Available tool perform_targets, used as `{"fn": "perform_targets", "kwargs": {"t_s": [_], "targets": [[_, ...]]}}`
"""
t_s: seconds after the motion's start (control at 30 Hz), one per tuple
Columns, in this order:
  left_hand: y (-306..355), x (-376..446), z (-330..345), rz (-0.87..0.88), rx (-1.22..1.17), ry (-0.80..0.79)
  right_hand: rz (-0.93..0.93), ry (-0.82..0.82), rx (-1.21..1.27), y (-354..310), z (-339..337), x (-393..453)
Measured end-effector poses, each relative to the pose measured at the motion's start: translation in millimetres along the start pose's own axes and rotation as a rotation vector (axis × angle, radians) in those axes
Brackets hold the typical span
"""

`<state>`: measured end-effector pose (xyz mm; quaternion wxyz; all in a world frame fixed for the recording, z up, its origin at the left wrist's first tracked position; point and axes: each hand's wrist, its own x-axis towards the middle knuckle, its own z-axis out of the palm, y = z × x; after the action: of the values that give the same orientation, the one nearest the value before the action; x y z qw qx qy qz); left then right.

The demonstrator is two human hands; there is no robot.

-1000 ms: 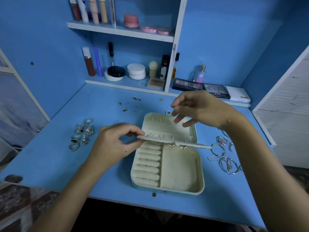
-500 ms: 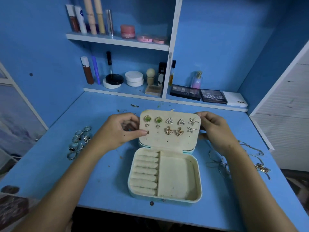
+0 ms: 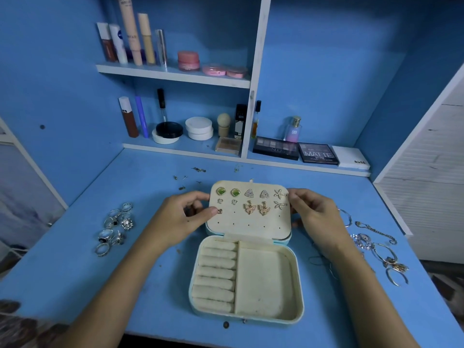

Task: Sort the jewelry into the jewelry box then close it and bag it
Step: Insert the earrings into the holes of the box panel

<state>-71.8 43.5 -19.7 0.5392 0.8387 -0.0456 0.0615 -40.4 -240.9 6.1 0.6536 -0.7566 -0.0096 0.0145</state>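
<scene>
The cream jewelry box (image 3: 266, 285) lies open on the blue desk, its ring rolls at left and a bare compartment at right. Its earring panel (image 3: 251, 222) stands upright at the back, carrying several earrings: green studs, triangle studs, starfish and butterfly drops. My left hand (image 3: 180, 222) grips the panel's left edge, thumb pressing by a small earring. My right hand (image 3: 311, 217) grips the panel's right edge. A cluster of silver rings (image 3: 115, 228) lies left of the box. Necklaces and bracelets (image 3: 376, 249) lie tangled to the right.
Small earring backs and studs (image 3: 190, 175) are scattered on the desk behind the box. Shelves at the back hold cosmetics, eyeshadow palettes (image 3: 316, 153) and a perfume bottle (image 3: 293, 129). A white slatted panel (image 3: 431, 197) borders the right side.
The earring panel, held flat over the box a second ago, has been swung upright so its earrings face me. Both hands shifted to its side edges and now hold it steady.
</scene>
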Motion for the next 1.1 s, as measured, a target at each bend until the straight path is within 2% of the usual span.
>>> {"fn": "perform_targets", "kwargs": {"t_s": [0.3, 0.5, 0.6, 0.73, 0.93, 1.1], "targets": [[1, 1, 2, 0.004, 0.052, 0.043, -0.023, 0.026, -0.031, 6, 0, 2], [14, 16, -2, 0.115, 0.265, 0.273, -0.053, 0.045, -0.052, 8, 2, 3], [18, 37, -9, 0.167, 0.362, 0.34, -0.074, 0.058, -0.057, 8, 2, 3], [12, 74, -18, 0.2, 0.573, 0.293, -0.088, 0.056, -0.075, 8, 1, 3], [7, 109, -26, 0.117, 0.845, 0.159, -0.088, 0.045, -0.09, 8, 1, 4], [8, 117, -29, 0.055, 0.938, 0.108, -0.079, 0.033, -0.097, 10, 0, 5]]}}
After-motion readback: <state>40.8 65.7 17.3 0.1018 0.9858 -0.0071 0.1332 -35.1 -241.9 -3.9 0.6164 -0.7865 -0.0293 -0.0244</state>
